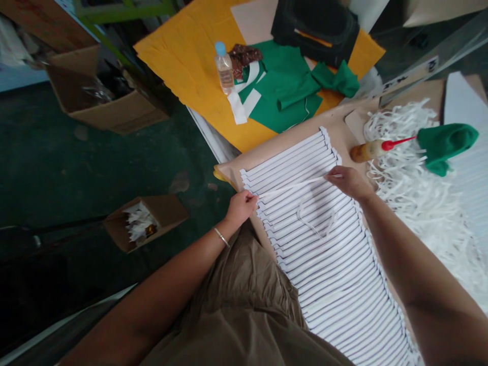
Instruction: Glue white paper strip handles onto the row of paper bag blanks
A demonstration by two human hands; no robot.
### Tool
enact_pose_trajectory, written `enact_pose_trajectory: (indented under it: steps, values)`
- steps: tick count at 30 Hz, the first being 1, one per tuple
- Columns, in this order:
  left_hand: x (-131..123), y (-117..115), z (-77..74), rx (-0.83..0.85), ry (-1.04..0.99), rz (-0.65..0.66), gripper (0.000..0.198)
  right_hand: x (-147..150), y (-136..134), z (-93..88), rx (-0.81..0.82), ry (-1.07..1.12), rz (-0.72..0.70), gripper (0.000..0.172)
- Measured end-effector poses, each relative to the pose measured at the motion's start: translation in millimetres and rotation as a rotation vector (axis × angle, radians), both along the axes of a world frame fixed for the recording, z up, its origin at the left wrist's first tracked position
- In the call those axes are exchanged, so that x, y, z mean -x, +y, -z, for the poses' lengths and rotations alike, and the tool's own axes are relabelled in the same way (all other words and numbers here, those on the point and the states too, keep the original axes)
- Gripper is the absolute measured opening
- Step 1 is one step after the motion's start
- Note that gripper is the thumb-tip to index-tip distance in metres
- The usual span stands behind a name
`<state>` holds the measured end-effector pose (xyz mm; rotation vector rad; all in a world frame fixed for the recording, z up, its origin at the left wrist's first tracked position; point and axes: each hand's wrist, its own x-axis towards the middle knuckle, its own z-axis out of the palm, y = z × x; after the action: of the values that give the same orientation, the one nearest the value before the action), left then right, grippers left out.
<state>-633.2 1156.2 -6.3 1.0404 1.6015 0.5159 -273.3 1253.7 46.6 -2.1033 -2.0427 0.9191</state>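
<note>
Logging the head view, bearings taken from the striped stack. At 12 o'clock, a yellow sheet [179, 66] on the bench carries a water bottle [224, 68] and green fabric pieces [282, 86]. At 2 o'clock, a squeeze bottle [368, 150] with a red nozzle lies just beside a green cloth [446, 147], both on shredded white fringe [415, 188]. At 9 o'clock, a cardboard box [143, 223] holding white scraps stands on the dark green floor [76, 162]; a second cardboard box [102, 91] sits at 10 o'clock. Khaki clothing [236, 300] at 7 o'clock touches the stack's lower left edge.

The striped stack [324, 264] of overlapping white strips lies fanned on brown kraft paper [301, 127]. A loose white strip [293, 185] runs taut across its upper part, above a slack white loop [316, 223]. The left hand [241, 207] and right hand [348, 183] each hold one end in a narrow pinching grip, at opposite edges of the stack.
</note>
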Motion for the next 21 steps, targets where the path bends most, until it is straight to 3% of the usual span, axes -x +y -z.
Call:
enact_pose_trajectory:
  steps: [5,10,16,21]
  values:
    - [-11,8,-4.6,0.042,-0.018,0.013,0.017,-6,27,10.2,0.002,-0.062,0.121,0.018]
    - [-17,13,3.1,0.061,0.109,-0.008,0.017,-8,47,16.5,-0.017,-0.098,0.205,0.019]
    - [-18,15,10.6,0.011,0.208,0.055,0.020,-11,63,32.7,-0.078,-0.013,0.226,0.015]
    - [-19,15,12.1,-0.013,0.322,0.102,0.019,-14,72,43.9,-0.195,-0.109,0.187,0.015]
